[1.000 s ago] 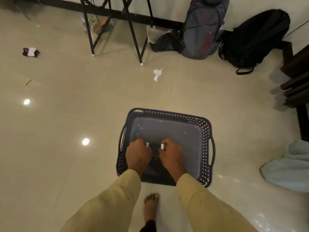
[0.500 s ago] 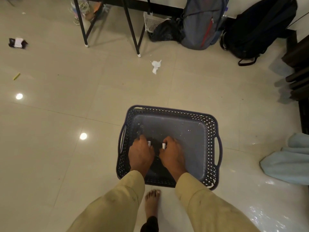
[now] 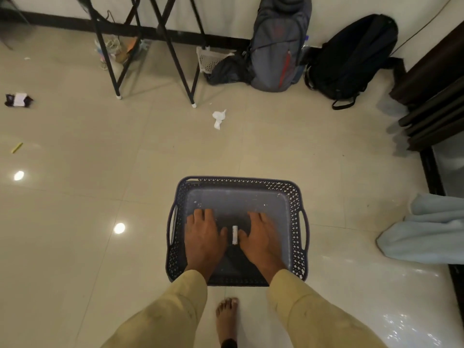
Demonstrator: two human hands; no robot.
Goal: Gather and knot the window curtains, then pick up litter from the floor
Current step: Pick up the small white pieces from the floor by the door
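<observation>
White rolled litter scrap (image 3: 235,235) was between the left grip (image 3: 204,234) and right grip (image 3: 261,237), both spread-fingered, over the dark perforated plastic basket (image 3: 296,197).

Perforated plastic basket (image 3: 296,197); glossy tile floor (image 3: 100,247); crumpled paper (image 3: 219,118).

A grey fabric backpack with a red zip strip (image 3: 278,46) leans upright against the pale wall. Just to its right slumps a rounded black fabric backpack (image 3: 351,59), and touching its left side are a crumpled dark bag (image 3: 229,71) and a white perforated plastic basket (image 3: 209,60). Further left of the grey backpack stand the thin crossed black metal legs of a frame (image 3: 175,62), with a heap of shoes (image 3: 118,50) behind them, all on a glossy beige tiled floor (image 3: 75,222).
</observation>
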